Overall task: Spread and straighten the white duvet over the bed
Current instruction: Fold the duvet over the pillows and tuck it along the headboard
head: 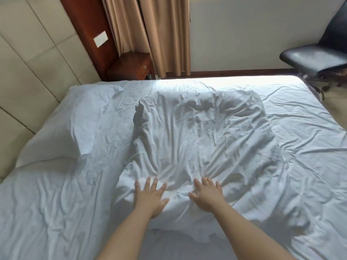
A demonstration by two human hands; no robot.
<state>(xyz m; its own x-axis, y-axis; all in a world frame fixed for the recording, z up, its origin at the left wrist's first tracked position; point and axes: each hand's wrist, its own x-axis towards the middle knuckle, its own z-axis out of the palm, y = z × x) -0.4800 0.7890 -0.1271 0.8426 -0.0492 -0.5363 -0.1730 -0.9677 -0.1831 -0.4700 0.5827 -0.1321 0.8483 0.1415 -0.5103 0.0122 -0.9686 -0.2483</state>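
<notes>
Duvet [197, 132] under both flat hands [150, 197]

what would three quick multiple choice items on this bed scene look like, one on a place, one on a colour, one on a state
1. Where is the black chair?
A. beyond the bed's far right corner
B. against the headboard
C. on the bed

2. What colour are the curtains?
A. blue
B. tan
C. white

3. How do the left hand and right hand meet the duvet?
A. both fists bunching it
B. one lifting a corner
C. both flat, fingers spread, pressing it

Answers:
1 A, it sits on the floor past the far right corner.
2 B, the hanging cloth is light brown.
3 C, both palms lie on the wrinkled white cloth with fingers straight.
</notes>
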